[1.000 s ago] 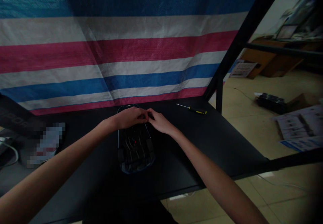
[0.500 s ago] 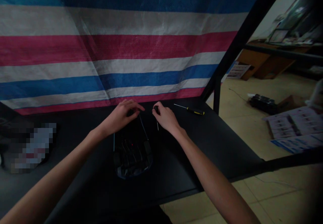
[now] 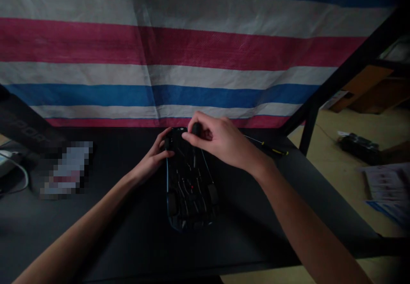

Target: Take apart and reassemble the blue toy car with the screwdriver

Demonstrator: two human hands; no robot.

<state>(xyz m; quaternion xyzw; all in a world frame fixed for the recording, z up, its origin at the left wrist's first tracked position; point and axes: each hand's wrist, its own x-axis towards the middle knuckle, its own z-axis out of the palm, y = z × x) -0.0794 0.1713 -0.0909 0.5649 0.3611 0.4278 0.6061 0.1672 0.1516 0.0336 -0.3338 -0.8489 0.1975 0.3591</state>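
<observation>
A dark toy car with blue edges lies upside down on the black table, its wheels and underside facing up. My left hand grips its far left side near a wheel, thumb on the underside and fingers along the edge. Above the car, my right hand is closed round the black handle of a screwdriver, held upright. The shaft points down at the underside; whether the tip touches a screw is too dark to tell. Another screwdriver, black and yellow, lies to the right on the table.
A striped tarp hangs behind the black table. Towards the left are a blurred-out pale item, a white device with a cable and a dark box. A black frame post stands right.
My right hand has brought the screwdriver from beside the car to above its underside. My left hand has lowered from over the far end to grip the car's left side. The view has shifted left.
</observation>
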